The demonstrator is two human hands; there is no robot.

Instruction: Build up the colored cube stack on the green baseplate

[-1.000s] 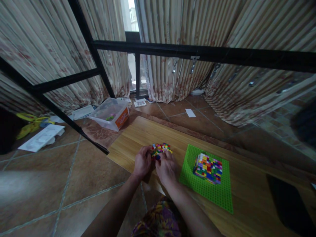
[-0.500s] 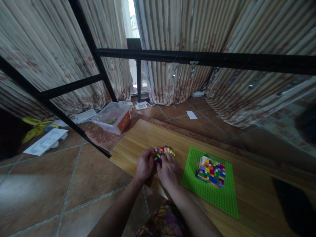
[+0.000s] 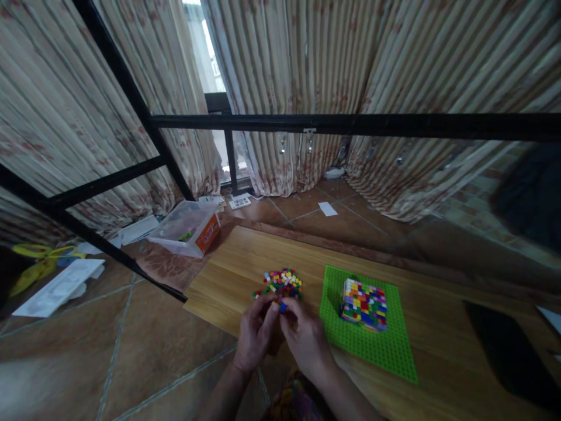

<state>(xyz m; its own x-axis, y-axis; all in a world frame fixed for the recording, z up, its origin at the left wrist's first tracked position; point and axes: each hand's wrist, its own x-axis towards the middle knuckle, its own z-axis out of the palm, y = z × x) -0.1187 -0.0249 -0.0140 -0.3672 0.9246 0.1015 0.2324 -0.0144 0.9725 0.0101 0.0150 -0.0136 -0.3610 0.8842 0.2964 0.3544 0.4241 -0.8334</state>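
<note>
My left hand and my right hand meet over the near edge of the wooden table, just in front of a loose pile of small coloured toy bricks. Pinched in the right fingertips is a blue toy brick. The left thumb and finger close on a small yellowish toy brick, partly hidden, right beside the blue one. To the right lies a green baseplate, bearing a multicoloured block built of bricks.
A clear plastic box with an orange label stands on the floor beyond the left end of the table. A black flat object lies at the table's right. A black metal frame crosses before the curtains.
Both hands have drawn back from the brick pile toward me, and a blue brick now shows between the fingertips. More of the pile is visible. The camera view has shifted.
</note>
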